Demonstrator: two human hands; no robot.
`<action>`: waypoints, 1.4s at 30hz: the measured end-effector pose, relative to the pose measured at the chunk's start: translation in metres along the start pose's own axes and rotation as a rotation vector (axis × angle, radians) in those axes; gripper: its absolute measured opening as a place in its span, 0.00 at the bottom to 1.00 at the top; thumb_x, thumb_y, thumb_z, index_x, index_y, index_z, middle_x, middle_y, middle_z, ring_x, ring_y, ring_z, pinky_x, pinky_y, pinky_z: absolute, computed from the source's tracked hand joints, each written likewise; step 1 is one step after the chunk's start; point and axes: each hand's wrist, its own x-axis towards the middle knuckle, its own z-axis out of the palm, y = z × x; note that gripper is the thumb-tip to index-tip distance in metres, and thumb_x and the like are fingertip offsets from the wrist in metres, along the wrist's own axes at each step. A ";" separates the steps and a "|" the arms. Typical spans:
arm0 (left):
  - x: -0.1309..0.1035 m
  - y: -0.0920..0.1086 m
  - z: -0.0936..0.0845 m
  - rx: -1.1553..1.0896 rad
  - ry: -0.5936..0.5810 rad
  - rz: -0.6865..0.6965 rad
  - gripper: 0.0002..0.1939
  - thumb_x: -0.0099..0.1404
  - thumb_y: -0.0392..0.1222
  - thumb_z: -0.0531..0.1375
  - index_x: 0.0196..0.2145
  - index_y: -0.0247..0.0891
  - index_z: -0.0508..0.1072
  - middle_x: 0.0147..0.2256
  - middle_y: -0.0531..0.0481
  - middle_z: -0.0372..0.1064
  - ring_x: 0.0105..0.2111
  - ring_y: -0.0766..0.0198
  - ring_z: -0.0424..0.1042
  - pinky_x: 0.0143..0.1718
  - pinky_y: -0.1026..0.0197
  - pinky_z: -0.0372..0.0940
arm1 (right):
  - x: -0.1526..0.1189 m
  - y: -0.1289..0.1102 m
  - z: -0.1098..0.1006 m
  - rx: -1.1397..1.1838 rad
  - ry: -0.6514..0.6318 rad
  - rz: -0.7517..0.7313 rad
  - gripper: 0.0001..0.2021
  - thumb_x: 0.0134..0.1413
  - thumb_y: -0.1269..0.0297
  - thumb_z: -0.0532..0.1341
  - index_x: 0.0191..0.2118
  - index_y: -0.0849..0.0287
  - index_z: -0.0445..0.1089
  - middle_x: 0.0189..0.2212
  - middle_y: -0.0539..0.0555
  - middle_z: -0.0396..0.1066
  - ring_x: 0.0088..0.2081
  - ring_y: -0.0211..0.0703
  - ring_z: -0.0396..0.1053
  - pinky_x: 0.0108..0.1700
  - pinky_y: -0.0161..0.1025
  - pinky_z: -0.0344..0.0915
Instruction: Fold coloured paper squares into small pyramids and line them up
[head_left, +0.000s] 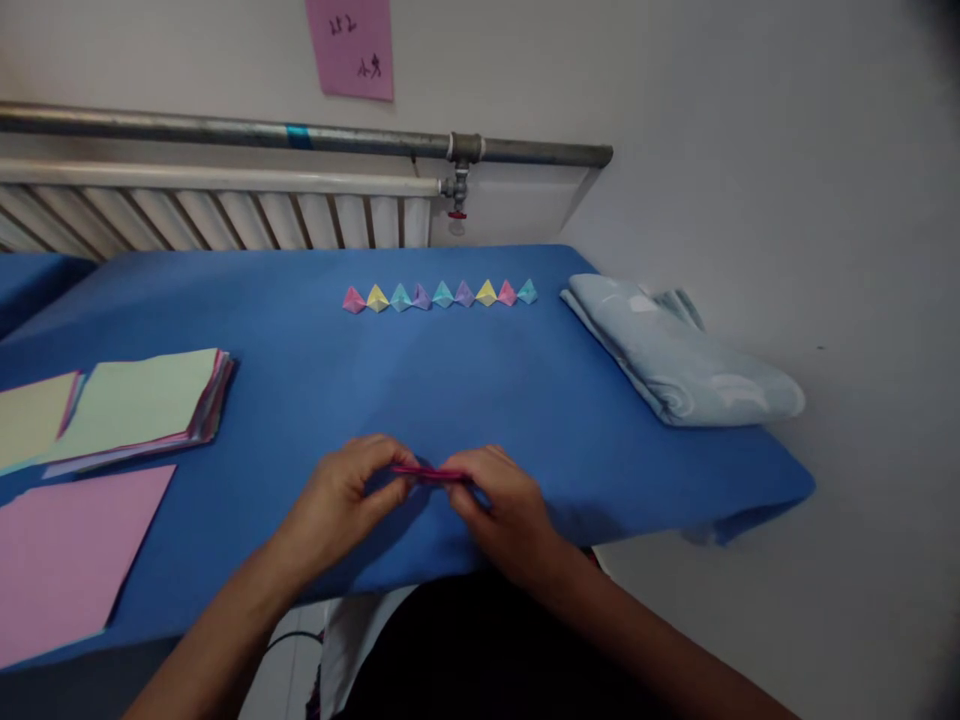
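Between my two hands, just above the blue cloth near the table's front edge, is a folded piece of dark pink paper (430, 474), seen almost edge-on. My left hand (349, 490) pinches its left end between thumb and forefinger. Its right end sits in a pinch of my right hand (501, 498). Farther back, a row of several small folded paper shapes (443, 294) in pink, yellow, teal and purple lies across the cloth, side by side.
Stacked coloured paper (150, 395) and pink sheets (71, 560) lie at the left. A folded pale blue cloth (690, 360) rests at the right by the wall. Behind the blue-covered table (300, 350) are a radiator (277, 218) and a metal pipe (210, 133).
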 end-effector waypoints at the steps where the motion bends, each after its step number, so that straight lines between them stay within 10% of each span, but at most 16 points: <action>1: -0.001 -0.002 0.001 0.102 0.039 0.111 0.06 0.62 0.35 0.56 0.36 0.41 0.71 0.35 0.52 0.73 0.38 0.62 0.71 0.42 0.56 0.63 | 0.000 0.002 -0.001 -0.077 0.000 -0.100 0.08 0.55 0.72 0.54 0.38 0.56 0.69 0.34 0.52 0.73 0.37 0.41 0.67 0.42 0.40 0.59; 8: -0.023 -0.022 0.031 0.525 0.182 0.455 0.07 0.66 0.32 0.52 0.37 0.36 0.70 0.38 0.45 0.72 0.41 0.58 0.69 0.44 0.53 0.61 | -0.010 0.013 0.004 -0.364 -0.024 -0.377 0.10 0.63 0.72 0.50 0.35 0.58 0.68 0.34 0.51 0.73 0.38 0.40 0.65 0.46 0.44 0.53; 18: -0.049 -0.011 0.032 0.556 -0.007 0.295 0.12 0.64 0.35 0.56 0.45 0.34 0.70 0.46 0.43 0.72 0.49 0.53 0.66 0.52 0.47 0.56 | -0.028 0.009 -0.006 -0.354 -0.358 -0.271 0.09 0.58 0.71 0.55 0.44 0.58 0.66 0.41 0.52 0.71 0.45 0.44 0.64 0.49 0.46 0.50; 42: -0.054 -0.011 0.040 0.466 0.126 0.070 0.07 0.66 0.38 0.54 0.37 0.41 0.72 0.38 0.49 0.71 0.43 0.56 0.67 0.46 0.49 0.57 | -0.029 0.009 -0.004 -0.174 -0.203 0.030 0.04 0.59 0.69 0.58 0.38 0.57 0.70 0.41 0.54 0.72 0.43 0.45 0.68 0.46 0.46 0.57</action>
